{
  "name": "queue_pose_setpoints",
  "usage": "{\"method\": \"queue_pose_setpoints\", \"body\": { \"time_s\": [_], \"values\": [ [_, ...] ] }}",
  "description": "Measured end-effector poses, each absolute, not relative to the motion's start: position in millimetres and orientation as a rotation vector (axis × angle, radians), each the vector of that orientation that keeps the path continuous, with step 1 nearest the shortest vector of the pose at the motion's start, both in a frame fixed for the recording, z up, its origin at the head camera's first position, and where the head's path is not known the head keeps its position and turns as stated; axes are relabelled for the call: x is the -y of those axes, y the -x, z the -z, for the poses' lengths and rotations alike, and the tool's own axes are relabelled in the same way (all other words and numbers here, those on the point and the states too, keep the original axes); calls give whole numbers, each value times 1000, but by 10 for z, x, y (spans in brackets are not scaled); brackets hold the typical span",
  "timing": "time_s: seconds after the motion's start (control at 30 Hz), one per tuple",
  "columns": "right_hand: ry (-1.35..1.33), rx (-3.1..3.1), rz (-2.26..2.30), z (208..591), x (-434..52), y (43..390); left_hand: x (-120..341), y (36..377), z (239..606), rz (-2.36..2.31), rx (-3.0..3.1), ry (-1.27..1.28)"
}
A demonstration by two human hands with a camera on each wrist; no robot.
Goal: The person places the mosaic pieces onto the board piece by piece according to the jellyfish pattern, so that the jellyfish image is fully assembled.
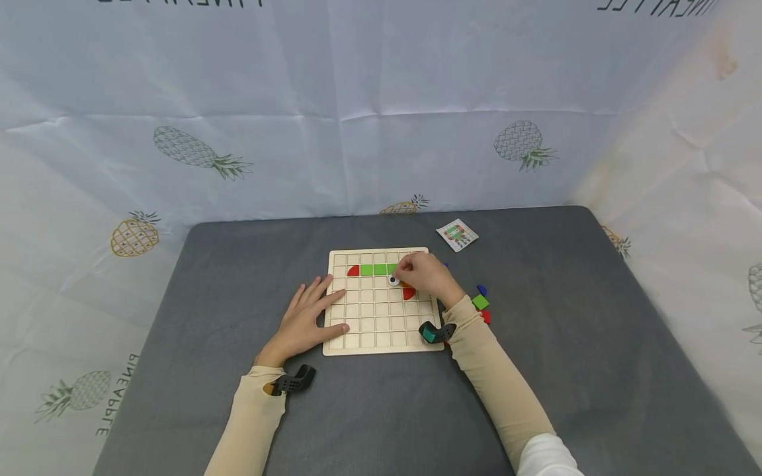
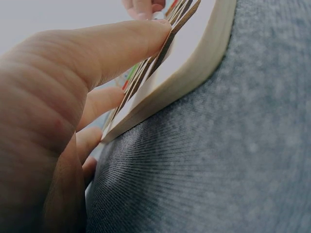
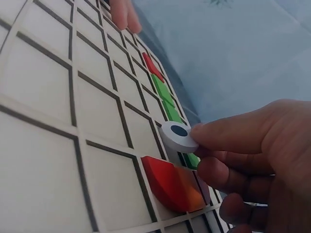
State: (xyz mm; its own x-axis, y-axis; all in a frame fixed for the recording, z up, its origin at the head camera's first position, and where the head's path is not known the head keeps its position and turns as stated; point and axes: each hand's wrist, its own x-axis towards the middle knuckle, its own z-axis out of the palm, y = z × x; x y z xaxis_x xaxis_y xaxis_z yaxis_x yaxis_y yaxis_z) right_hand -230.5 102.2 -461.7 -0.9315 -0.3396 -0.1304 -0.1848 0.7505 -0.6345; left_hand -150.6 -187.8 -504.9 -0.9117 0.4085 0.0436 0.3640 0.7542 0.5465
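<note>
A wooden grid board (image 1: 366, 324) lies on the grey table. My right hand (image 1: 425, 274) pinches a white round eye piece (image 3: 171, 141) with a dark dot between thumb and fingers, close over the board's upper right part. Under that hand sit a red rounded piece (image 3: 163, 182) and an orange piece (image 3: 188, 191) in the grid. Further left, a row of green squares (image 1: 374, 270) ends at a red quarter-round piece (image 1: 354, 271). My left hand (image 1: 303, 324) rests at the board's left edge, fingers spread, its thumb on the lower left cells.
Behind the board, to the right, lies a small picture card (image 1: 457, 235). Loose pieces lie right of the board by my right forearm: a blue one (image 1: 481, 289), a green square (image 1: 480, 302) and a red one (image 1: 486, 317). A pineapple-print cloth (image 1: 381, 158) hangs behind the table.
</note>
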Motion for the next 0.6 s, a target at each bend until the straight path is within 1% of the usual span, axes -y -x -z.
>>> {"method": "queue_pose_setpoints", "body": {
  "time_s": [0.6],
  "values": [
    [415,-2743,889,4624,-985,2273,1887,1513,5055,-867,-2869,-632]
  ]
}}
